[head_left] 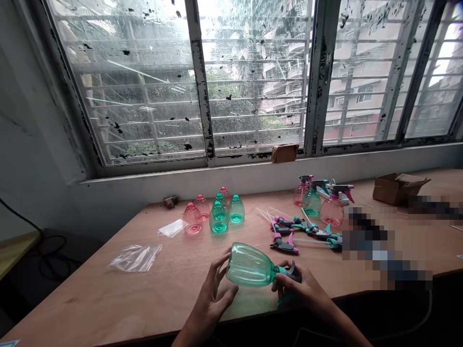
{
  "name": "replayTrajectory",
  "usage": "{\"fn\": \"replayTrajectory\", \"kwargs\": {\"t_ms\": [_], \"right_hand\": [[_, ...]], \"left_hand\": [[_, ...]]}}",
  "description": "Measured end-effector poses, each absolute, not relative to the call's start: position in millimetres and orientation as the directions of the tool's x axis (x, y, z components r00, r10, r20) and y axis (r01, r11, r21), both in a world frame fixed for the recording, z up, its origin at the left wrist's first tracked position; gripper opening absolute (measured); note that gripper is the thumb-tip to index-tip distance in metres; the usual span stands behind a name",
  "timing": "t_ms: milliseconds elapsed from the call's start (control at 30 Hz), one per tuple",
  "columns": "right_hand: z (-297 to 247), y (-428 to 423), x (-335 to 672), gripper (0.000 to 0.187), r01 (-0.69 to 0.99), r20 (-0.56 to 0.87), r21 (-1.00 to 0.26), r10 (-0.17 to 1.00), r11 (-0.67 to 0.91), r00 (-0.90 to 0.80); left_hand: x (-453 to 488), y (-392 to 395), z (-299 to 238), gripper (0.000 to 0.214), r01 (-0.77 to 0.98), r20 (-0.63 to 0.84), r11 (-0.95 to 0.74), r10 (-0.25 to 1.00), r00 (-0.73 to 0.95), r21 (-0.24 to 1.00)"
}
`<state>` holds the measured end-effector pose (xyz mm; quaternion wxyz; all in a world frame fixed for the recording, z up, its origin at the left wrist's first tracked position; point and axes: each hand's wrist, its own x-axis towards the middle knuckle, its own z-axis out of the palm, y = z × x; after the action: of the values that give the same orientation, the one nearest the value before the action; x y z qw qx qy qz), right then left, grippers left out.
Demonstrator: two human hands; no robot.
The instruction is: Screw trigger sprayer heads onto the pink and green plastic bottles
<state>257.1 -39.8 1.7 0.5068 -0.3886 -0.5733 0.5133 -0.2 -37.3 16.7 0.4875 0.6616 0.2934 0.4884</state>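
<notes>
Left hand: my left hand point(214, 296) is half spread, fingers at the base of the bottle, thumb apart below it; whether the fingertips bear on it I cannot tell.
Right hand: my right hand point(302, 283) is curled closed around the dark spray head point(294, 272) at the bottle's neck.
Green bottle: the green bottle point(249, 265) lies sideways between my hands, above the front edge of the counter point(119, 303), base left, neck right.
Bare bottles: three red bottles point(193, 220) and three green bottles point(219, 219) stand upright in a cluster, back left.
Fitted bottles: two red and one green, all upright with spray heads, form the fitted group point(332, 212), back right.
Loose parts: loose spray heads point(285, 245) lie in a pile just before the fitted group.
Bags: two clear plastic bags point(136, 258) lie flat, left of my hands.
Box: a cardboard box point(388, 189) sits far right.
</notes>
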Motion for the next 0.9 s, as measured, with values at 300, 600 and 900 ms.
{"fn": "replayTrajectory", "kwargs": {"t_ms": [300,600,900], "right_hand": [[-3.5,-38.2,258.1,0.041,-0.126,0.175,-0.980,0.962,0.151,-0.210],[0.5,-41.1,257.4,0.037,-0.124,0.185,-0.979,0.962,0.163,-0.201],[-6.8,-36.1,256.8,0.036,-0.124,0.191,-0.978,0.959,0.168,-0.208]], "left_hand": [[-1.4,-36.3,19.5,0.060,-0.016,0.321,-0.338,0.877,0.358,0.941],[-2.0,-33.0,11.7,0.053,-0.141,0.453,-0.432,0.813,0.367,0.891],[-5.1,-32.5,11.6,0.058,-0.042,0.407,-0.430,0.815,0.412,0.902]]}}
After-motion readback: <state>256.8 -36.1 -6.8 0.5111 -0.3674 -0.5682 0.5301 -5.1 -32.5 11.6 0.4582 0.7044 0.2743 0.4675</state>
